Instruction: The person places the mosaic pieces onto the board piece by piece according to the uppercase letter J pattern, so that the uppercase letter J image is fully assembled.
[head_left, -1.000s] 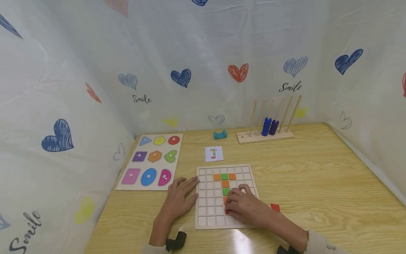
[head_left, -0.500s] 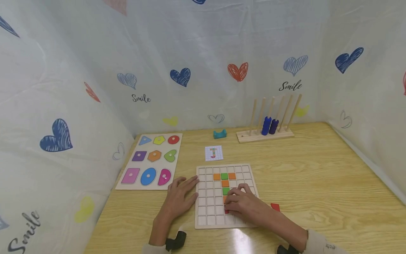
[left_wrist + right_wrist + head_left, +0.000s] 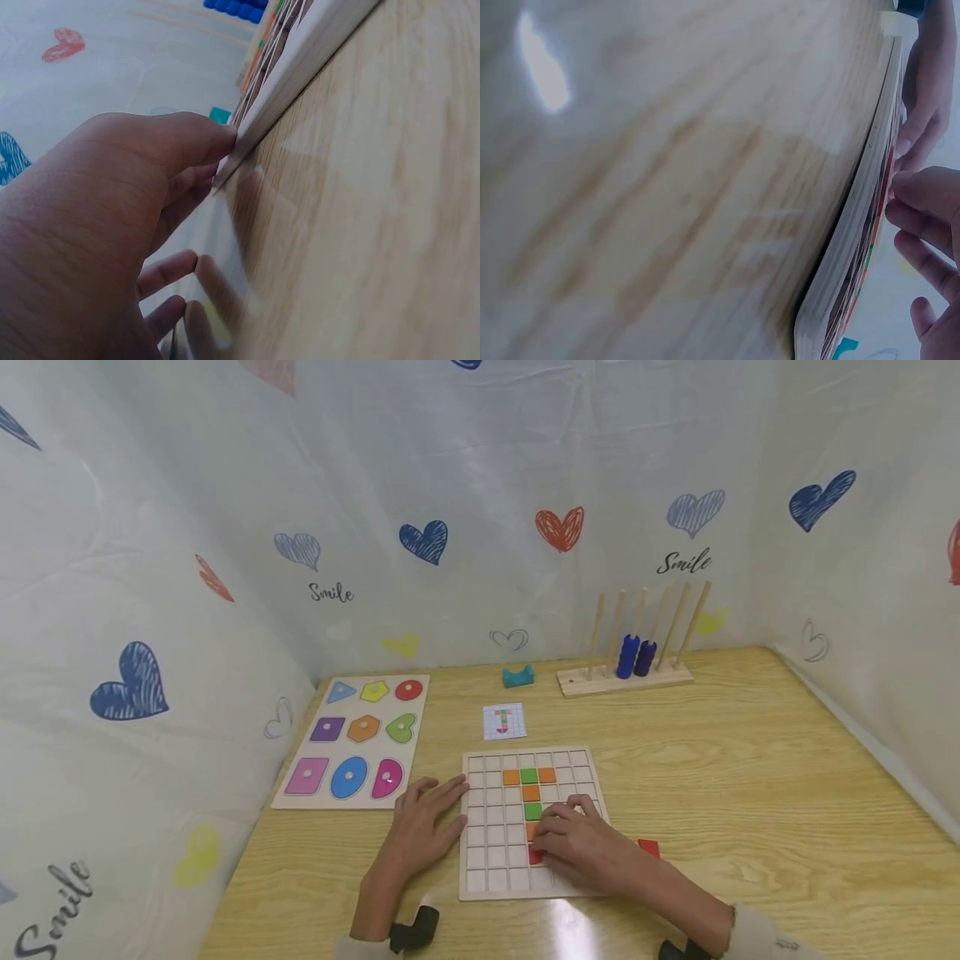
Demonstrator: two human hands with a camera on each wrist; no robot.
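A square wooden grid board (image 3: 486, 857) lies on the table, with orange tiles (image 3: 531, 793) and green tiles (image 3: 532, 812) set in its cells. My left hand (image 3: 422, 828) rests by the board's left edge, fingers spread; in the left wrist view its thumb (image 3: 202, 139) touches the board's side. Over the lower part of the board, my right hand (image 3: 588, 850) has its fingers bent down. Its thumb and index finger pinch a red tile (image 3: 536, 855) at a cell below the orange one. The right hand hides the tile's right part and several cells.
A second red piece (image 3: 649, 847) lies right of the board, partly behind the right forearm. Behind the board is a pattern card (image 3: 505, 721), then a teal block (image 3: 518, 676). A shape puzzle (image 3: 412, 752) lies left; a peg stand (image 3: 626, 681) with blue beads stands at the back right.
The right fingers have shifted very slightly and more of the red tile shows. The left hand stays at the board's edge. The head view has moved a little.
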